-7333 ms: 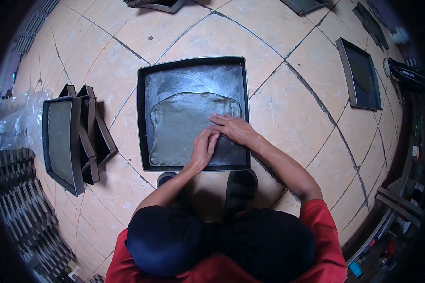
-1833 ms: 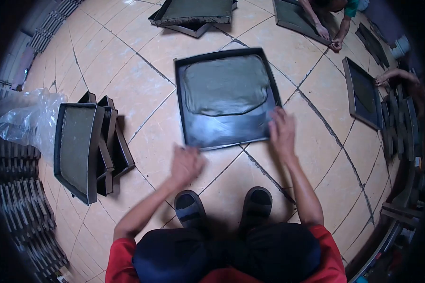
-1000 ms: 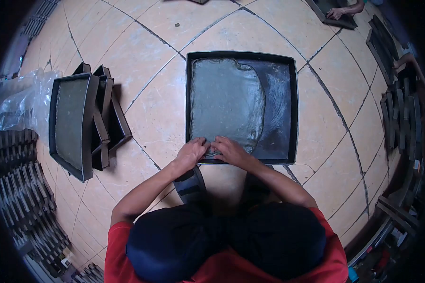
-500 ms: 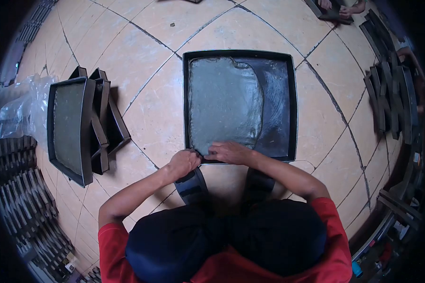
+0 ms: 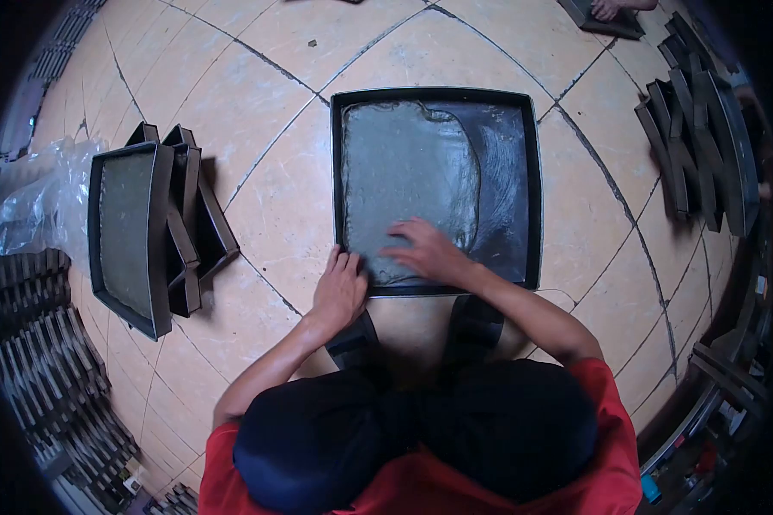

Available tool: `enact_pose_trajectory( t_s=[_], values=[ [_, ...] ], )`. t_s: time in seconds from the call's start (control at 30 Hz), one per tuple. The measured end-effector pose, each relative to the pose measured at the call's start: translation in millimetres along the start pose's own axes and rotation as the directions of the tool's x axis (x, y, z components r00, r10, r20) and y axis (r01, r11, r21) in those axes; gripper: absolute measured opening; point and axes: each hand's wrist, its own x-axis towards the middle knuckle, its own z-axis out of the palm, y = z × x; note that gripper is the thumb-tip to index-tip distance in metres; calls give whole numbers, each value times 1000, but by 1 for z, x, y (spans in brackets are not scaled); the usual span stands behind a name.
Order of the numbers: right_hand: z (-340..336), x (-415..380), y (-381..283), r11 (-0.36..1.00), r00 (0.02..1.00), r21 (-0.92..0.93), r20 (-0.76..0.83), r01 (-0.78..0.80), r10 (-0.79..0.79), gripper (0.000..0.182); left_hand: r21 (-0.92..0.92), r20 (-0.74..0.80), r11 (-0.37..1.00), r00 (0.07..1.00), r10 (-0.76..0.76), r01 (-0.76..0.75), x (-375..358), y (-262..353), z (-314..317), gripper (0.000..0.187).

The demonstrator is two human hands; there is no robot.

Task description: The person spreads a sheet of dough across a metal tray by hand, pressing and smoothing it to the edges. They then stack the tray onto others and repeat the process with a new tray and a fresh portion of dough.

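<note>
A square dark metal tray (image 5: 534,197) lies on the tiled floor in front of me. A sheet of grey-green dough-like material (image 5: 404,172) covers its left and middle part, and the right part of its bottom is bare and streaked. My left hand (image 5: 342,287) rests on the tray's lower left corner, fingers pointing away from me over the rim. Over the lower part of the material is my right hand (image 5: 425,251), its fingers spread and holding nothing; whether it touches the surface is unclear.
Stacked trays (image 5: 159,232), the top one filled, stand at left beside clear plastic (image 5: 47,202). More trays (image 5: 51,378) are piled at lower left and another stack (image 5: 704,146) stands at right. Another person's hand (image 5: 610,9) is over a tray at upper right.
My right hand has moved up from the tray's near edge and spread its fingers. My left hand has opened and turned forward at the corner. The right stack and the other person's tray appear shifted.
</note>
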Motion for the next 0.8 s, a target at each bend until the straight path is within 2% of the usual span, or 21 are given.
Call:
enact_pose_trajectory(
  t_s=[0.03, 0.07, 0.17, 0.2, 0.3, 0.37, 0.47, 0.5, 0.53, 0.57, 0.63, 0.77, 0.8],
  values=[
    [-8, -18, 5, 991, 985, 31, 118, -129, 125, 28, -176, -81, 984, 995, -52, 37, 7, 6, -1, 20],
    [-14, -32, 9, 966, 942, 41, 235, -257, 240, 23, -355, -289, 931, 957, -24, -84, 19, 4, 30, 23],
    [-17, -56, 5, 965, 962, 186, 235, -186, 140, 18, -548, -118, 826, 990, 79, -131, 54, 15, 47, 24],
    [-14, -60, 7, 968, 962, 175, 238, -180, 136, 18, -549, -65, 828, 994, 92, -113, 63, 19, 53, 25],
    [-9, -63, 8, 982, 963, 127, 250, -140, 104, 18, -403, -66, 908, 993, 94, -113, 69, 22, 62, 19],
    [-12, -60, 5, 994, 964, 69, 259, -85, 64, 18, -373, -128, 914, 985, 117, -157, 62, 24, 61, 16],
    [-20, -60, 12, 987, 969, 152, 232, 50, -85, 19, -421, -159, 861, 958, 240, -286, 57, 21, 56, 18],
    [-19, -65, 15, 987, 955, 155, 285, 42, -86, 20, -457, -159, 824, 942, 295, -335, 56, 19, 56, 20],
    [-16, -69, 18, 987, 937, 159, 339, 34, -87, 21, -533, -95, 778, 936, 338, -335, 58, 16, 57, 22],
    [-14, -73, 20, 986, 915, 163, 392, 26, -89, 22, -544, -70, 777, 941, 332, -315, 57, 16, 58, 23],
    [-30, -73, 17, 992, 883, 52, 453, 112, -124, 25, -564, -26, 777, 947, 322, -279, 52, 21, 55, 25],
    [-31, -73, 21, 966, 859, -27, 465, 258, -217, 35, -461, -62, 839, 953, 296, -290, 25, 9, 54, 28],
    [-35, -62, 16, 955, 805, -59, 555, 291, -211, 40, -434, -74, 848, 950, 304, -305, 16, -1, 61, 29]
  ],
)
